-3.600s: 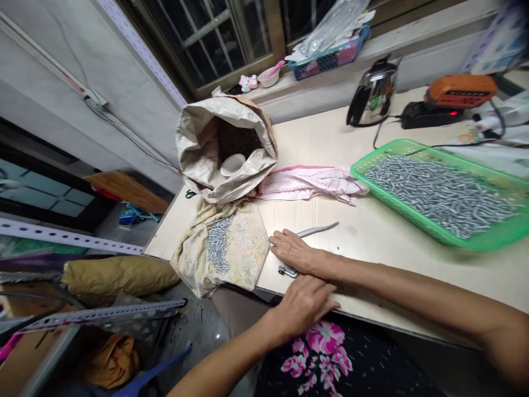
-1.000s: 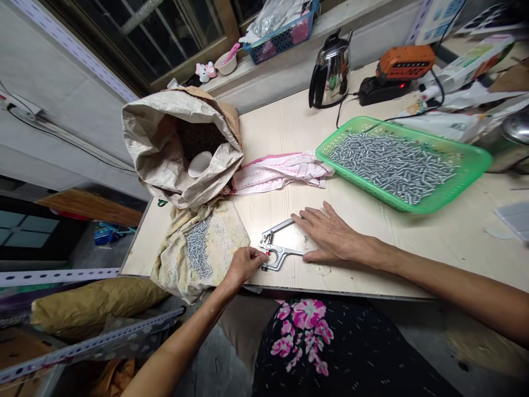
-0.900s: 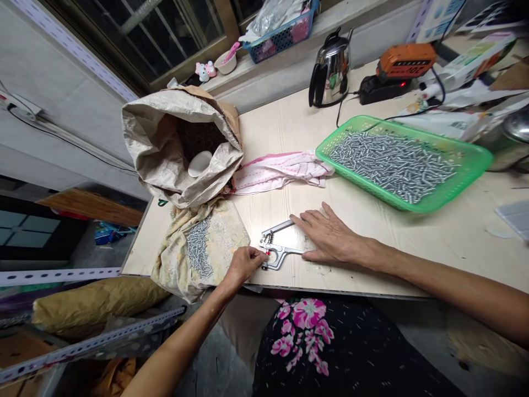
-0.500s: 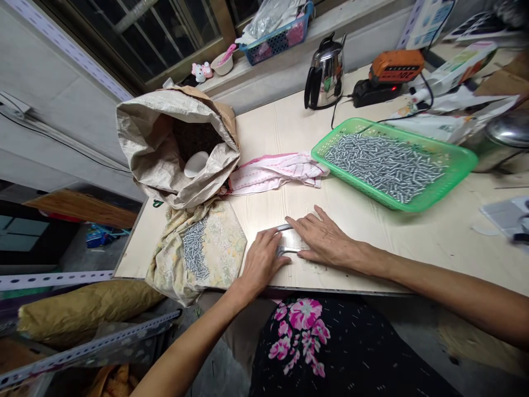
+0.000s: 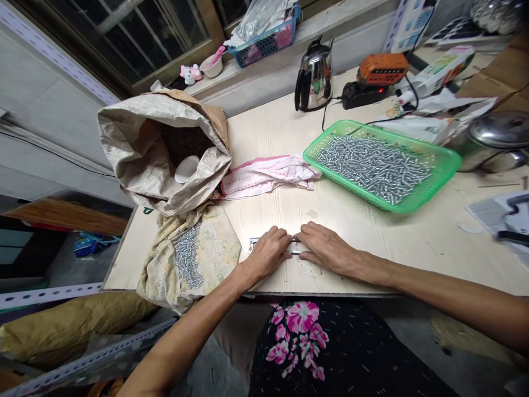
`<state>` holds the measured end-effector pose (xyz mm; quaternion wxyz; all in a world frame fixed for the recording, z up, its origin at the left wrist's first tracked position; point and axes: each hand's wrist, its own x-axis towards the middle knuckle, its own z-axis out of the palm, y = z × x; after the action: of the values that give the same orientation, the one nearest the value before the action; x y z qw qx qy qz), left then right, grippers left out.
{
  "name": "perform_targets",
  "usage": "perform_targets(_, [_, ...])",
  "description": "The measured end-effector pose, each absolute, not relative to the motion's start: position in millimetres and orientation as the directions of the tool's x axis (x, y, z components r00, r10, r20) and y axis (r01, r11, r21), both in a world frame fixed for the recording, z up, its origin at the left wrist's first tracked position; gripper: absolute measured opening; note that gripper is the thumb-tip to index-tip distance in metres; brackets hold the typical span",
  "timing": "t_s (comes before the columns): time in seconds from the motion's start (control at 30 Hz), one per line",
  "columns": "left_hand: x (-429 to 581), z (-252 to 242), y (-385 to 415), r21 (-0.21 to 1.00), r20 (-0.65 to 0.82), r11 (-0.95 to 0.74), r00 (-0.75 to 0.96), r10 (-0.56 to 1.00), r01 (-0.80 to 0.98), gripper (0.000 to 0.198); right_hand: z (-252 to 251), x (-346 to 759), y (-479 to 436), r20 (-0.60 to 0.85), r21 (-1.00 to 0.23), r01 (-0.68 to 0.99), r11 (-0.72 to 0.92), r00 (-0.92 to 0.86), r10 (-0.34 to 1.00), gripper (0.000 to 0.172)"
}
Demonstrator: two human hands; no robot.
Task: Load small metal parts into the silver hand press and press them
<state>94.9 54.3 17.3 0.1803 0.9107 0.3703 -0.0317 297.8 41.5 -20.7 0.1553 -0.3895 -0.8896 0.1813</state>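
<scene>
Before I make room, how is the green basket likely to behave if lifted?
The green basket is probably heavy for its size: metal rods cover much of its floor. Its perforated sides look like plastic, so they may flex under that load. The rods look loose, so they would likely slide toward the low end if it tilts.

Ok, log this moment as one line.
left hand: gripping metal tool; right hand: holding its handles; cream cloth: metal pieces; green basket: metal pieces
</scene>
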Motion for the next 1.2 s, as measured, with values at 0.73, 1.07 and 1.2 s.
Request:
perform_targets(0.73, [98,-25,-43,0.394,0.096,-0.614,0.634,0.768,0.684,0.049,-20,295,106,0.171,-0.322,0.628,0.708,-0.697,0.696,0.018])
perform_targets(1.07, [96,-29,-47,0.429,0.036,-0.573,0.621,0.783,0.698,0.050,24,207,62,0.065,-0.259,0.210,0.943,-0.970,0.234,0.011])
perform_targets(1.2, [90,-17,-62,0.437,0.100,-0.683,0.723,0.684,0.586,0.039,-1,183,52,0.132,-0.228,0.099,0.969,-0.983,0.131,0.013])
